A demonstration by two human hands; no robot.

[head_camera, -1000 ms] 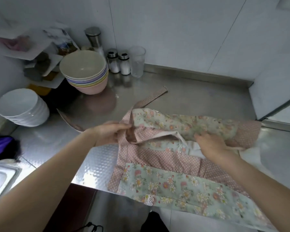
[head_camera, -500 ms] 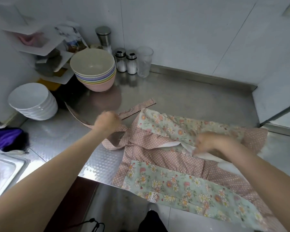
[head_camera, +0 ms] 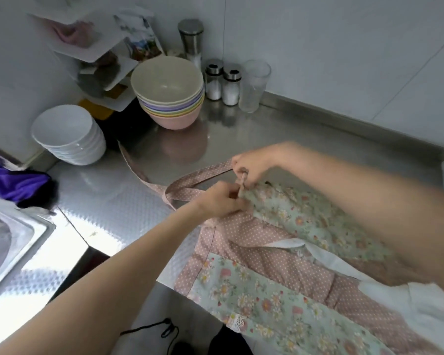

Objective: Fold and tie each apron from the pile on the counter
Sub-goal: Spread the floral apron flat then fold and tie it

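Apron [head_camera: 280,275] spread on the steel table [head_camera: 305,139], its lower part hanging over the front edge – laid flat, apparently so its ties can be gathered. Left hand [head_camera: 221,201] and right hand [head_camera: 251,167] meet at the upper left corner, fingers of each pinching the dotted strap [head_camera: 190,181] where it joins – likely to straighten it before folding. Bowls [head_camera: 168,90] stand well apart at the back

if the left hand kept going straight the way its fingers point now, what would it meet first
Almost at once the right hand: the left hand points up and right at the apron corner where both pinch the strap. Depth is unclear, but they look nearly touching.
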